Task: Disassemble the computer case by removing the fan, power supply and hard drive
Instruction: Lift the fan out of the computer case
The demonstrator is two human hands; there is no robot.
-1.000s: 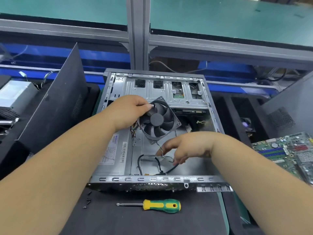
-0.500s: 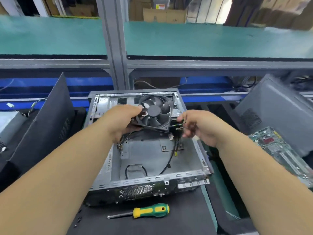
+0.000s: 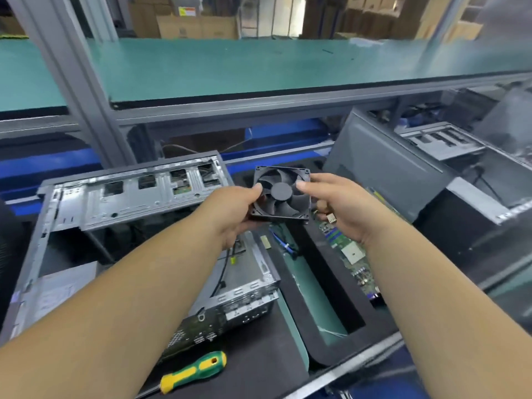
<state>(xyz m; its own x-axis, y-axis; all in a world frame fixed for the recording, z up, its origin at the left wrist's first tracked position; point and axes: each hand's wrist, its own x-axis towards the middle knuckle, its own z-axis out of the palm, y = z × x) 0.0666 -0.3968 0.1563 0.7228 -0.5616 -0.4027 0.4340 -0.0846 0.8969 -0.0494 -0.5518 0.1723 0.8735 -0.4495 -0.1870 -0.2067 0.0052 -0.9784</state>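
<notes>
Green-and-yellow screwdriver lies nearest, on black mat in front of open computer case. Two bare forearms reach forward above case. Left hand grips left edge of black case fan, thumb on its face. Right hand holds fan's right edge, small white connector in palm. Fan held in air, past case's right wall. Green motherboard lies below right hand. Teal shelf beyond.

black fan, silver-grey case, green-and-yellow screwdriver handle, green motherboard
</notes>
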